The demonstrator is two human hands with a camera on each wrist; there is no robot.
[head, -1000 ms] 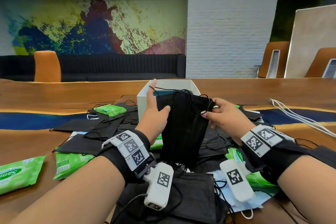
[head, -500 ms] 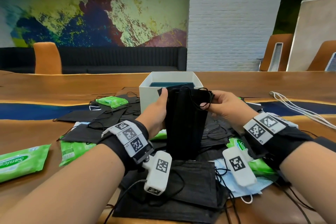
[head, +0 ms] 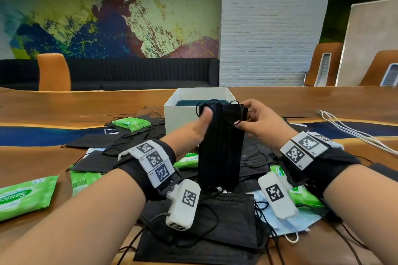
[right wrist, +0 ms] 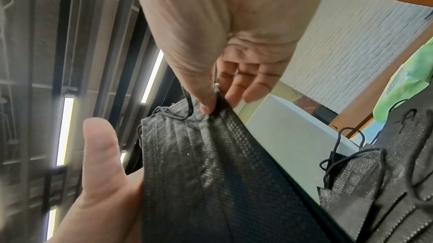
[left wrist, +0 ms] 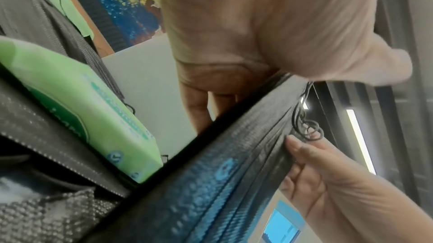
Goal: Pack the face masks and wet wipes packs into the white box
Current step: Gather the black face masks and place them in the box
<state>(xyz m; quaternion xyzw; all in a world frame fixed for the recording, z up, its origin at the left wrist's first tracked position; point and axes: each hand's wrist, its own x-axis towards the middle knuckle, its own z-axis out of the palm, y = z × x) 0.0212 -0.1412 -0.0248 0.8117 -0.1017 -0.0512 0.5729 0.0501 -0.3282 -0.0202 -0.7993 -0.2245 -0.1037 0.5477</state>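
A stack of black face masks (head: 220, 153) stands upright just in front of the white box (head: 183, 114). My left hand (head: 204, 118) grips its upper left edge, thumb across the front. My right hand (head: 243, 119) pinches the top right corner and the ear loops. In the right wrist view the thumb of my right hand (right wrist: 208, 106) presses the top edge of the masks (right wrist: 211, 173), beside the box (right wrist: 293, 136). In the left wrist view the masks (left wrist: 234, 154) run under my palm. A dark teal item lies inside the box.
More black masks (head: 206, 226) and a light blue mask (head: 286, 221) lie in a heap under my wrists. Green wet wipes packs (head: 131, 123) (head: 23, 196) (head: 301, 191) lie around them. White cables (head: 344, 127) run along the right of the wooden table.
My left hand went from open fingers beside the masks to a grip with the thumb across the front. The stack was gathered narrower and brought closer to the box.
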